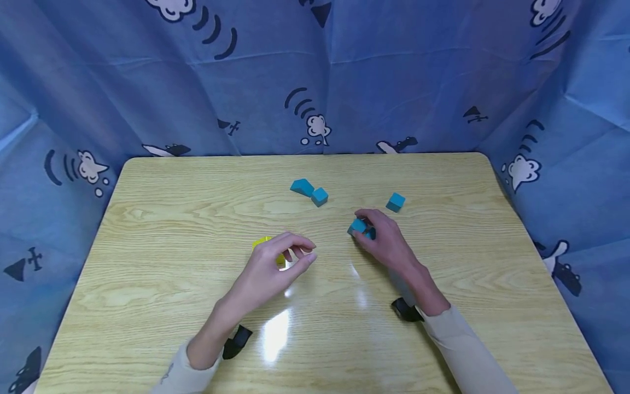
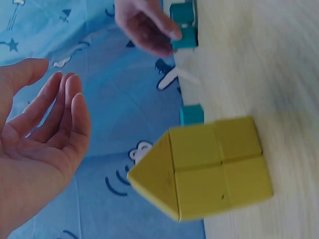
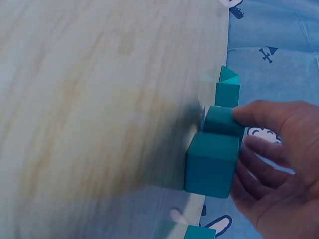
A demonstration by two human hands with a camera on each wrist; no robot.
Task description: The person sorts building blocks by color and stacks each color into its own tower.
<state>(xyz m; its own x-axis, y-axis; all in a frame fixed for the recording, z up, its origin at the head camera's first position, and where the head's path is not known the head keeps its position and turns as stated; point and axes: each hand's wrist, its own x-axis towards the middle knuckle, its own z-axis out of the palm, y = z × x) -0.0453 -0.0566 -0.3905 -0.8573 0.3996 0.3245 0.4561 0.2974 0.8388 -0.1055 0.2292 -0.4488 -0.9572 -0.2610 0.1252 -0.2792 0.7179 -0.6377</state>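
My right hand [image 1: 389, 243] is low over the table at two blue cubes set side by side, the nearer cube [image 3: 212, 167] and the farther cube [image 3: 222, 121]. Its thumb lies against the farther cube and its curled fingers reach round behind, so the pair sits in its grip. Loosely bent and holding nothing, my left hand [image 1: 270, 268] hovers beside a yellow block stack [image 2: 219, 169]. That stack stands upright, a square of cubes topped by a triangular block. In the head view the left hand covers most of it.
Farther back, a blue wedge-shaped block [image 1: 302, 187] lies against a blue cube [image 1: 320, 197]. Another blue cube [image 1: 396, 202] lies beyond the right hand. The wooden table [image 1: 172, 219] ends at a blue patterned curtain [image 1: 275, 71].
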